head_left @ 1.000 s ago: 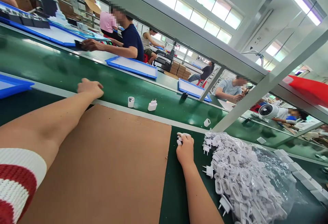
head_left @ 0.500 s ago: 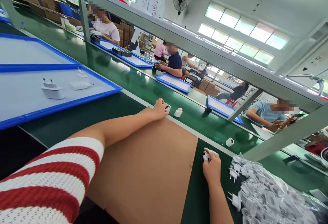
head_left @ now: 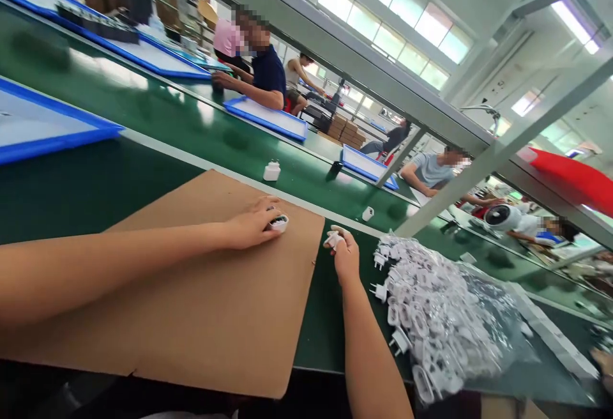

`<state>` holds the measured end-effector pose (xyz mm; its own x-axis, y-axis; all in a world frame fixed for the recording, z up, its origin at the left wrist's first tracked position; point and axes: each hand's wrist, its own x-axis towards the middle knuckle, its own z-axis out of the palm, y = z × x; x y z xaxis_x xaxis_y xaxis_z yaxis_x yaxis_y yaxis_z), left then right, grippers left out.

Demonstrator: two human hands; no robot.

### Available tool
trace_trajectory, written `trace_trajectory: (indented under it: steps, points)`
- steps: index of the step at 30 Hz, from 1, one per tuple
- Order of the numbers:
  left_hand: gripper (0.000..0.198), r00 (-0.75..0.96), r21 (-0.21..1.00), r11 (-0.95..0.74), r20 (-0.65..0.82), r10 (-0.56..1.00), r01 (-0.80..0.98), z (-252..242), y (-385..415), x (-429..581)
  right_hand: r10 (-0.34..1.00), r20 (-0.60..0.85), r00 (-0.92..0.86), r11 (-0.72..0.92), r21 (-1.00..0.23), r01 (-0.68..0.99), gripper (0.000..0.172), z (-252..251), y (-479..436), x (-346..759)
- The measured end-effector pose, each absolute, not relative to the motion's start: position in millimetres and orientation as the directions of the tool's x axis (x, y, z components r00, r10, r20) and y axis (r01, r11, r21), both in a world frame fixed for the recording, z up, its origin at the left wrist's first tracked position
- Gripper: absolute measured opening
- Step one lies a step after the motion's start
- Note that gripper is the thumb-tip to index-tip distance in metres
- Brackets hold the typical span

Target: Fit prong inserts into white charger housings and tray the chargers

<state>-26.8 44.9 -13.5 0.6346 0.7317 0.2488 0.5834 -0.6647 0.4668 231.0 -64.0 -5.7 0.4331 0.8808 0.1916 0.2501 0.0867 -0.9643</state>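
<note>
My left hand (head_left: 256, 224) is over the brown cardboard sheet (head_left: 205, 297), closed around a white charger housing (head_left: 278, 222) whose open end faces right. Just past the sheet's right edge, my right hand (head_left: 345, 254) grips a small white plug piece (head_left: 334, 239) between thumb and fingers. A finished-looking white plug charger (head_left: 272, 170) stands on the green belt beyond the sheet, prongs up. Farther right on the belt lies another white housing (head_left: 368, 214). Beside my right forearm a clear plastic bag (head_left: 431, 310) spills many white plug pieces.
A blue-rimmed tray (head_left: 62, 135) lies at the left. More trays line the belt's far side, where several people sit working. A metal frame post (head_left: 440, 195) slants up from the belt behind the bag. A red cloth-like thing (head_left: 575, 176) hangs at upper right.
The view has swung to the right. My left hand has brought its white housing from the belt edge back over the cardboard, closer to my right hand, which still holds a plug piece.
</note>
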Motion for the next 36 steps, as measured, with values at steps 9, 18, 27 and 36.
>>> trace_trajectory:
  steps: [9, 18, 27, 36]
  points:
    - [0.037, 0.656, 0.423, -0.842, 0.538, 0.53, 0.335, -27.9, -4.0, -16.8, 0.966, 0.016, 0.258, 0.06, -0.984, -0.165, 0.048, 10.7, -71.2, 213.9]
    - [0.062, 0.671, 0.902, -0.357, 0.109, 0.734, 0.244, -24.0, -12.9, -10.8, 0.958, 0.122, 0.261, 0.079, -0.982, 0.169, 0.048, 9.7, -86.2, 195.5]
    - [0.07, 0.756, 0.935, -0.32, 0.099, 0.647, 0.152, -18.4, -10.7, -13.0, 0.982, 0.113, 0.148, 0.082, -0.976, 0.204, 0.025, 19.1, -92.9, 191.8]
    - [0.089, 0.696, 0.937, -0.28, 0.059, 0.715, 0.208, -21.9, -8.7, -19.1, 0.975, 0.147, 0.166, 0.098, -0.958, 0.27, 0.038, 19.9, -98.0, 189.0]
